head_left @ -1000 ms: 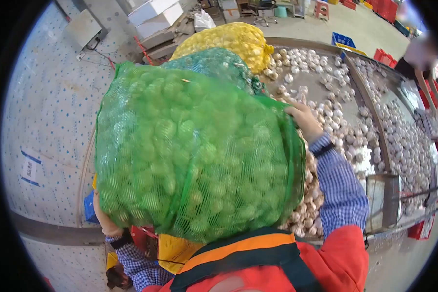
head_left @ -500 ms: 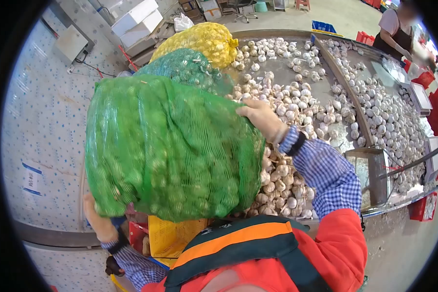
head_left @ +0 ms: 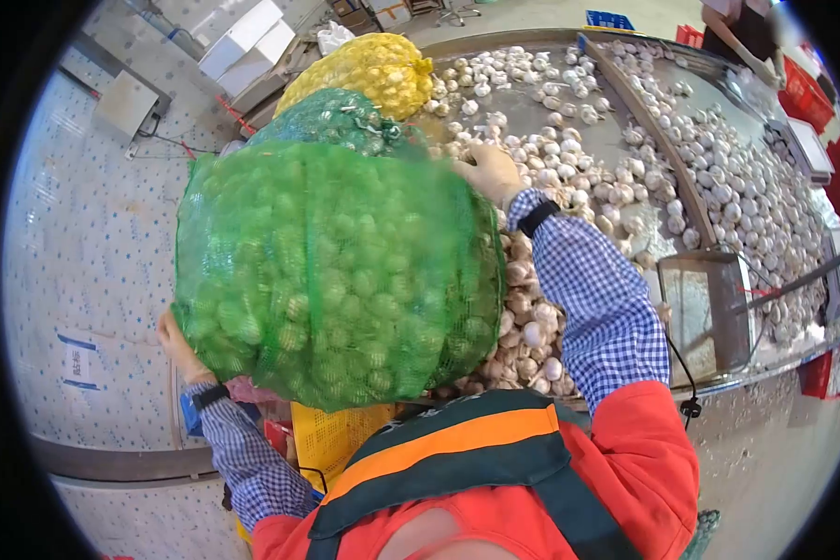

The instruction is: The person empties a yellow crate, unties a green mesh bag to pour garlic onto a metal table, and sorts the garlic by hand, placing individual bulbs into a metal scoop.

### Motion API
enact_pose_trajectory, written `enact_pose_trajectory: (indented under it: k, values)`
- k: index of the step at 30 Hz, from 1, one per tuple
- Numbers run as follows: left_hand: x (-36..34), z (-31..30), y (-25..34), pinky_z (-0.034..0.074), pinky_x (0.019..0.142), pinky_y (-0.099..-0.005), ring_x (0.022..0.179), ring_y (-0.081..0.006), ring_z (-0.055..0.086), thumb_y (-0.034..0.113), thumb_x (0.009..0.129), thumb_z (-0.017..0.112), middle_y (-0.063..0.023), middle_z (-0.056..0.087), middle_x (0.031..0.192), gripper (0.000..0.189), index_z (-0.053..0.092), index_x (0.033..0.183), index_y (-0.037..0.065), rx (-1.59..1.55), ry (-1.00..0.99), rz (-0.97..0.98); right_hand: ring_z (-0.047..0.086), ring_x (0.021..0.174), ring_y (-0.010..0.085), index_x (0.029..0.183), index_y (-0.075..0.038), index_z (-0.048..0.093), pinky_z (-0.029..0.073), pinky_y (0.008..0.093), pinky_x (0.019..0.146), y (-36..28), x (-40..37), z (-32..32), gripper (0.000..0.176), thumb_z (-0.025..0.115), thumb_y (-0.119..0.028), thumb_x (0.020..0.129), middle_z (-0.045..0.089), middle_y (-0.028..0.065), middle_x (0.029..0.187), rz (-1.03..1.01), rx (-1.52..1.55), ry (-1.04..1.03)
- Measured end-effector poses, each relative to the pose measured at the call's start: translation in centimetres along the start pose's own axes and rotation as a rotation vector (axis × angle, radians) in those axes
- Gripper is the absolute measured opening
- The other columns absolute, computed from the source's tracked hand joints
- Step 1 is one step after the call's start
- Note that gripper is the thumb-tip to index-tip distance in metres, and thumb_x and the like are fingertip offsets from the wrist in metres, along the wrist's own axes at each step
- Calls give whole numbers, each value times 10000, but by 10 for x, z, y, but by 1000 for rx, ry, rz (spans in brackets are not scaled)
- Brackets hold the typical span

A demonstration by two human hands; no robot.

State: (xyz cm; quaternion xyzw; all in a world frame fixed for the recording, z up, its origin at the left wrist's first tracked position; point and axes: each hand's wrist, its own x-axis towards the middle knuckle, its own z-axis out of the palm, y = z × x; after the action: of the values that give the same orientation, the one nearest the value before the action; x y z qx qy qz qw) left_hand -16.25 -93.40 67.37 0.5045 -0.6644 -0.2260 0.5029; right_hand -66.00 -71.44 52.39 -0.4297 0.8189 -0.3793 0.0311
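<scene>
A large green mesh sack (head_left: pixel 336 280) full of garlic bulbs fills the middle of the view, in front of my chest. My left hand (head_left: pixel 179 350) grips its lower left edge, with the fingertips partly hidden by the sack. At the sack's upper right corner my right hand (head_left: pixel 491 175) is closed on the mesh. Loose garlic bulbs (head_left: pixel 537 331) lie on the metal table to the right of the sack. Behind it stand a teal mesh sack (head_left: pixel 331 121) and a yellow mesh sack (head_left: pixel 369 75), both filled.
A metal divider (head_left: pixel 649 126) runs along the table, with more garlic beyond it. A metal scoop-like tray (head_left: pixel 705 313) sits at the near right. A yellow crate (head_left: pixel 341 439) is below the sack. Another person (head_left: pixel 742 37) stands at the far right.
The green sack has shifted and turned slightly, and its bulbs now spread more evenly. My left hand has moved up, my right hand slightly left and up. The view has tilted a little.
</scene>
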Motion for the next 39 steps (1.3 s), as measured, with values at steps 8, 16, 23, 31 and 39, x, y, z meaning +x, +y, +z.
enact_pose_trajectory:
  k: [8, 16, 23, 31, 39]
  values:
    - [-237, 15, -69, 174, 1120, -520, 1385, -372, 213, 442, 795, 699, -234, 197, 1497, 910, 201, 1436, 33, 434, -185, 733, 582, 921, 306, 1053, -28, 587, 469, 389, 815, 27, -213, -19, 234, 575, -201, 897, 603, 168, 995, 194, 315, 108]
    - [-277, 55, -72, 21, 1085, -666, 1420, -381, 133, 325, 601, 758, -160, 92, 1556, 1107, 113, 1493, 206, 826, -316, 926, 359, 1319, 347, 1390, -1, 336, 294, 454, 1096, 9, -299, 24, 870, 740, -399, 730, 356, 205, 1412, -404, 76, -287]
    - [-260, 102, -49, 67, 1092, -657, 1351, -336, 327, 230, 611, 712, -153, 321, 1458, 855, 376, 1396, 234, 809, -240, 892, 290, 1341, 417, 1388, 10, 331, 222, 545, 1106, 18, -236, 60, 1012, 721, -547, 639, 312, 229, 1433, -474, -76, -282]
    - [-192, 253, 35, 209, 1091, -575, 1189, -245, 468, 237, 684, 740, -52, 518, 1170, 604, 526, 1248, 209, 867, -312, 793, 125, 1423, 369, 1435, 87, 185, 128, 477, 1154, 44, -164, 72, 1164, 664, -645, 668, 145, 242, 1522, -121, -16, -408]
    - [-228, 241, 45, 259, 1090, -506, 1245, -305, 409, 121, 774, 666, -108, 472, 1295, 542, 477, 1280, 72, 377, -480, 728, 461, 1236, 343, 1423, 26, 265, 431, 375, 1004, 68, -81, -20, 828, 636, -219, 725, 282, 214, 1471, -112, -328, -531]
